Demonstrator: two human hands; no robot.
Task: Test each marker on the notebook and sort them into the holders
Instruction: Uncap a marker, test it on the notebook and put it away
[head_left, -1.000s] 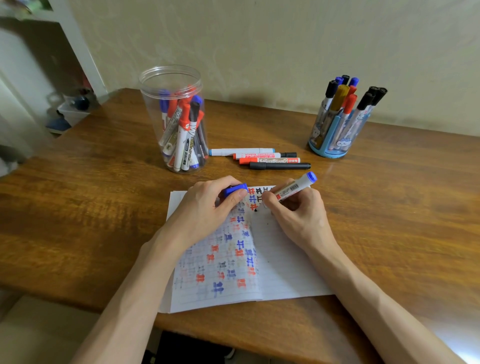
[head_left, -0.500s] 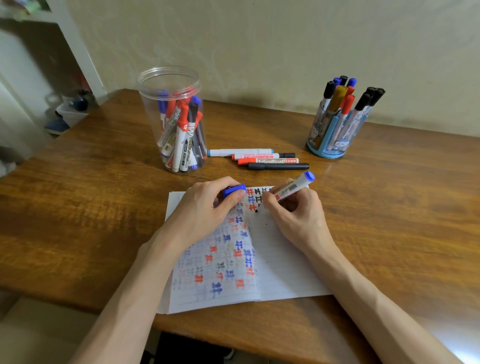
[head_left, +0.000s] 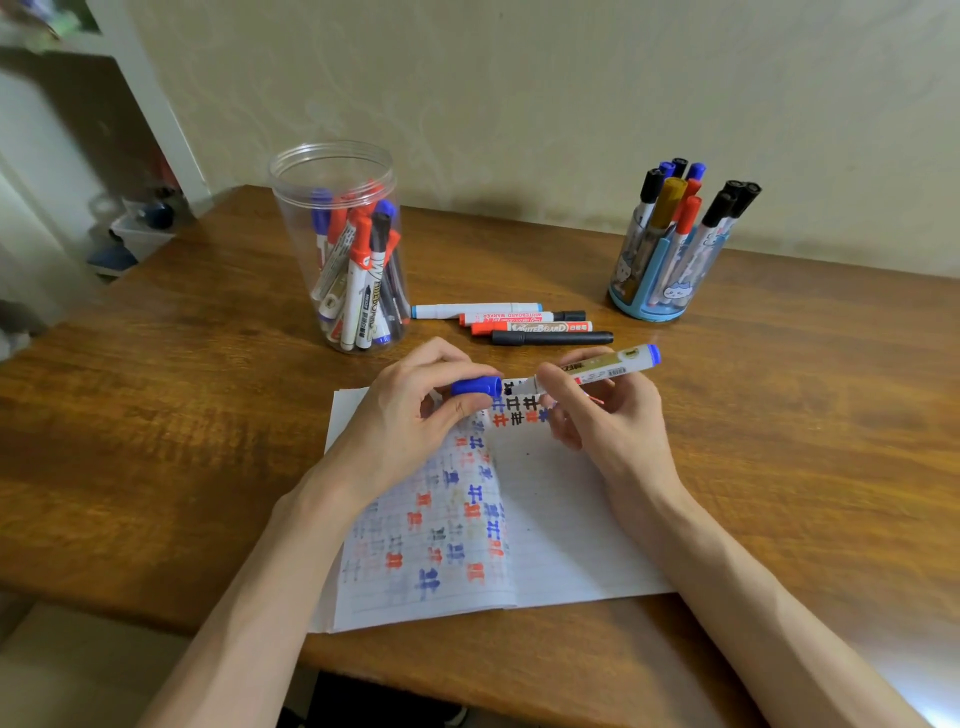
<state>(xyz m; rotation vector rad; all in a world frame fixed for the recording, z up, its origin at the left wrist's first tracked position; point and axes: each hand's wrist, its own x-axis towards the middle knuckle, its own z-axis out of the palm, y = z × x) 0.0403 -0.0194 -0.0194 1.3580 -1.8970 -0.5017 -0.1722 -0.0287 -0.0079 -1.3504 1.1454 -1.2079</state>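
An open notebook (head_left: 550, 525) lies on the wooden table, its left page covered with red, blue and black test marks. Above its top edge my right hand (head_left: 608, 415) grips a white marker with a blue end (head_left: 608, 366), held nearly level. My left hand (head_left: 410, 415) pinches the marker's blue cap (head_left: 475, 387), whose mouth faces the marker's tip a short gap away. A clear plastic jar (head_left: 343, 249) with several markers stands at the back left. A blue round holder (head_left: 665, 270) with several markers stands at the back right.
Several loose markers (head_left: 524, 325) lie side by side on the table between the jar and the holder, just beyond my hands. A wall runs behind the table. A white shelf unit (head_left: 130, 119) stands off the table's left corner.
My right hand has lifted the marker off the page and turned it level. The tip now points at the cap in my left hand, which has also risen a little.
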